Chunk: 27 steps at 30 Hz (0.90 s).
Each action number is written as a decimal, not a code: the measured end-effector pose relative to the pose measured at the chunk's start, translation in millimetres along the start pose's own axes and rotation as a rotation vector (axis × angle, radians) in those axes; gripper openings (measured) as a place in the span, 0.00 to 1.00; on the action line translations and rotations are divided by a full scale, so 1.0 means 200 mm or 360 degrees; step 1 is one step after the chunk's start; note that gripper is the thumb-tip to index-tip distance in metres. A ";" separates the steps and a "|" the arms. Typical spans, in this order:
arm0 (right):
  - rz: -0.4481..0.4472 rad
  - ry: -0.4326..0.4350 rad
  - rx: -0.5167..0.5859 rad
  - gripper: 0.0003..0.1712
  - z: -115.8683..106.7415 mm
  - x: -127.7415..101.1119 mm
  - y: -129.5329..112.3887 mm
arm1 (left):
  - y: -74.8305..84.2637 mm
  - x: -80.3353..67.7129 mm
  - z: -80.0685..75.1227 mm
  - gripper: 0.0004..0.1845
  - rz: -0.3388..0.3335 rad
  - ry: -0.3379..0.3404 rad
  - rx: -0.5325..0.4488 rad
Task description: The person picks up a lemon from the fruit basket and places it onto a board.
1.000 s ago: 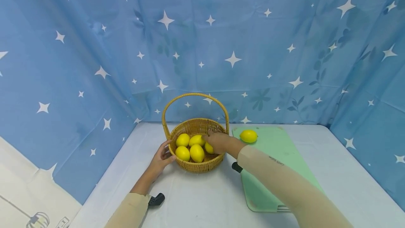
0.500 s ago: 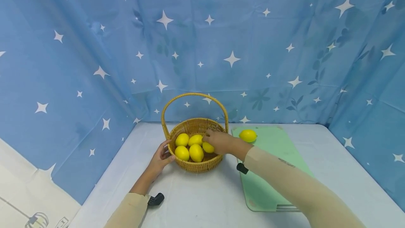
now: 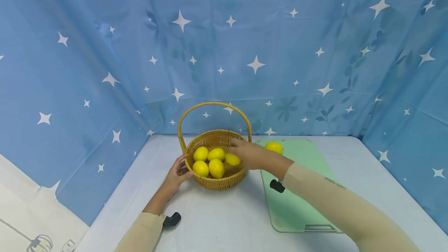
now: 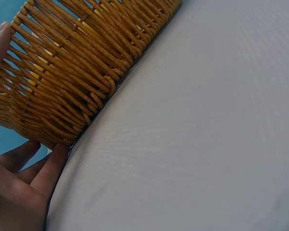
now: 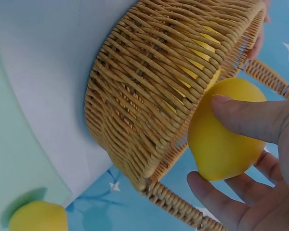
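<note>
A wicker basket (image 3: 218, 184) with a tall arched handle holds several yellow lemons (image 3: 216, 168). My left hand (image 3: 175, 177) grips the basket's left side. In the left wrist view its thumb lies at the rim and its fingers (image 4: 50, 168) touch the wall low down, near the base. My right hand (image 3: 249, 154) reaches over the basket's right rim and holds a lemon (image 5: 226, 130) between thumb and fingers. The right wrist view shows this lemon at the rim, partly above it. In the head view the hand hides part of it.
Right of the basket lies a light green cutting board (image 3: 297, 205) with a slot near its front edge. Another lemon (image 3: 274, 147) rests on its far end, partly behind my right wrist. A blue star-patterned curtain (image 3: 224, 49) stands behind the white table (image 3: 217, 221).
My right hand has drawn a little to the right and up, with the lemon in its grasp coming into fuller view. My left hand stays on the basket.
</note>
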State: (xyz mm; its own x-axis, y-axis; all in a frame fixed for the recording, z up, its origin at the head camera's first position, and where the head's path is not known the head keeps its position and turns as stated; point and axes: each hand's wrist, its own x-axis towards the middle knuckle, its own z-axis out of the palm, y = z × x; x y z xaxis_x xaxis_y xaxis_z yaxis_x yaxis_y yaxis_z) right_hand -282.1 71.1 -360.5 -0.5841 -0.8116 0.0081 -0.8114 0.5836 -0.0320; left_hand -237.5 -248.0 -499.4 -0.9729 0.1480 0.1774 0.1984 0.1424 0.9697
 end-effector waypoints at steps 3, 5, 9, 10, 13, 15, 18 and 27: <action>-0.0020 0.0050 0.0018 0.38 -0.02 -0.04 0.01 | 0.00 0.00 0.00 0.37 0.0001 0.0003 0.0000; -0.0019 0.0074 0.0026 0.40 -0.02 -0.07 0.02 | 0.00 0.00 0.00 0.37 -0.0005 0.0007 -0.0001; -0.0026 0.0122 0.0031 0.37 -0.03 -0.12 0.04 | 0.00 0.00 0.00 0.37 -0.0019 0.0010 0.0006; -0.0027 0.0137 0.0018 0.36 -0.03 -0.14 0.05 | 0.00 0.00 0.00 0.37 -0.0021 0.0011 0.0010; -0.0051 0.0190 0.0020 0.35 -0.03 -0.18 0.07 | 0.02 -0.01 0.00 0.37 -0.0031 -0.0001 0.0005; -0.0056 0.0219 0.0042 0.35 -0.03 -0.21 0.09 | 0.01 -0.01 0.00 0.37 -0.0030 -0.0003 0.0004; -0.0018 0.0231 0.0093 0.36 -0.04 -0.25 0.11 | 0.01 -0.01 0.00 0.38 -0.0039 -0.0004 0.0004; 0.0037 0.0350 0.0148 0.34 0.00 -0.36 0.21 | -0.01 0.00 0.00 0.37 -0.0030 0.0028 0.0020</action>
State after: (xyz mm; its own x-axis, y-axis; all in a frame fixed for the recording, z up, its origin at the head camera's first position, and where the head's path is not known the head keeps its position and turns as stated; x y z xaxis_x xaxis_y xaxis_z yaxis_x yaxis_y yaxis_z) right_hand -273.3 154.2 -363.0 -0.6017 -0.7670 0.2232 -0.7980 0.5892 -0.1265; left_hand -237.0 -248.2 -501.2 -0.9784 0.1282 0.1623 0.1817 0.1575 0.9707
